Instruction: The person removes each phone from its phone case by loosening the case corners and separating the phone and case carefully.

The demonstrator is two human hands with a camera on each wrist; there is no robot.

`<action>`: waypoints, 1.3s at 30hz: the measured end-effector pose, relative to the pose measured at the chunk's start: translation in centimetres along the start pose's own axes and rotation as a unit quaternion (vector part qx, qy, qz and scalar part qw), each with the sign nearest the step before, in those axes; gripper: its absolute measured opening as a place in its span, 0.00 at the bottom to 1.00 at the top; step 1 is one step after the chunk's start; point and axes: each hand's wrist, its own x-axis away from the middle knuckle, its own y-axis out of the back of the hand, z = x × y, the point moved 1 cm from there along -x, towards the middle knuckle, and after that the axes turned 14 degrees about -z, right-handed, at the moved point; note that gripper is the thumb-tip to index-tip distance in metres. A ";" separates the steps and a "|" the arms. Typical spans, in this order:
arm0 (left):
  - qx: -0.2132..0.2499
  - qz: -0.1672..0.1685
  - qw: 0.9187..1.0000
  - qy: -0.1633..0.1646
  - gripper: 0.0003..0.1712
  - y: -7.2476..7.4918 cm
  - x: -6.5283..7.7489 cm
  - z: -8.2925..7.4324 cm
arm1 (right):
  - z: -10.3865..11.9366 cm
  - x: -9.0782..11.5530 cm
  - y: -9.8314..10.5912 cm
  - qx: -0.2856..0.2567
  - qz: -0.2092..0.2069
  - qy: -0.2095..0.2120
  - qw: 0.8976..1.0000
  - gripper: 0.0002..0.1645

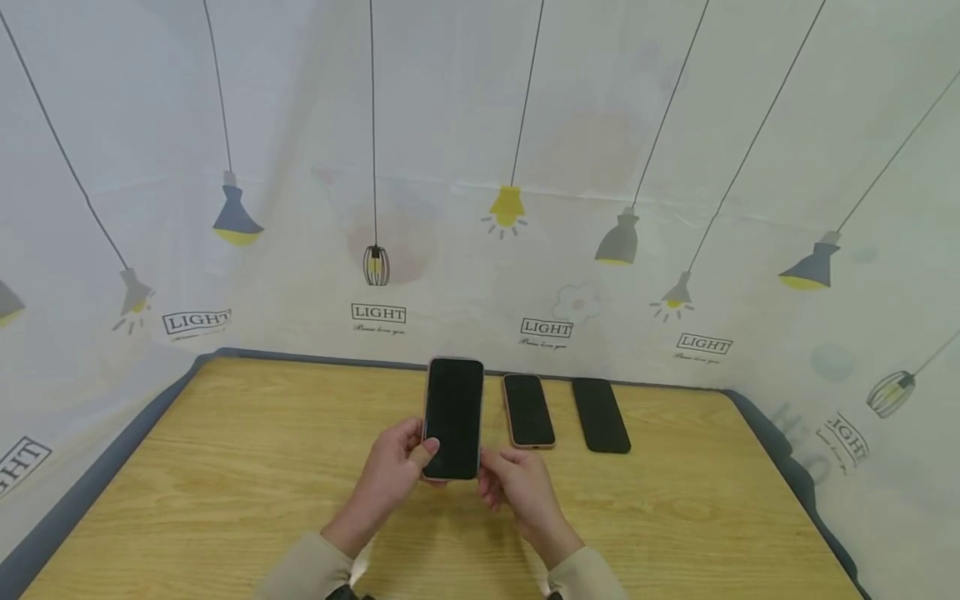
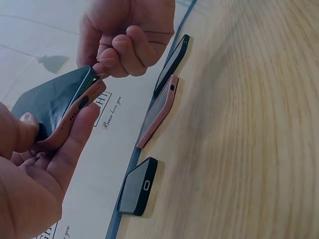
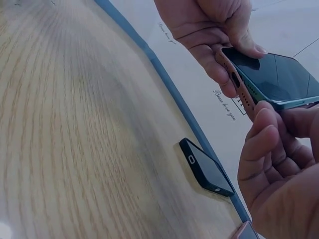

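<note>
A black-screened phone [image 1: 453, 408] is held up over the table in the head view, screen facing me. My left hand [image 1: 386, 467] grips its lower left, thumb on the glass and fingers underneath. A pink phone case [image 2: 93, 93] wraps its back, and at the bottom right corner the case stands away from the phone, leaving a gap. At that corner my right hand [image 1: 521, 483] pinches the case edge between thumb and forefinger, the other fingers curled. The pinched bit of case is mostly hidden by the fingertips.
Right of the hands, a pink-edged phone [image 1: 529, 410] and a dark phone [image 1: 602, 415] lie on the wooden table [image 1: 712, 500]. Another dark-cased phone [image 2: 137, 186] lies near the back edge, hidden in the head view. A lamp-printed curtain [image 1: 450, 125] surrounds the table.
</note>
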 end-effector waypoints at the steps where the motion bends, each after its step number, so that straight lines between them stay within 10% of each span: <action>1: -0.001 -0.002 1.000 0.000 0.04 -0.1 0.0 0.1 | 0.0 0.0 0.0 -0.001 -0.001 -0.001 1.000 0.20; 25: -0.007 0.030 0.999 0.037 0.11 0.5 -0.1 0.9 | 1.6 0.8 -0.5 0.146 0.048 0.108 0.982 0.26; 39: -0.022 0.039 0.998 0.052 0.10 1.0 -0.3 0.7 | 1.4 0.7 -0.4 0.047 0.049 0.054 0.996 0.15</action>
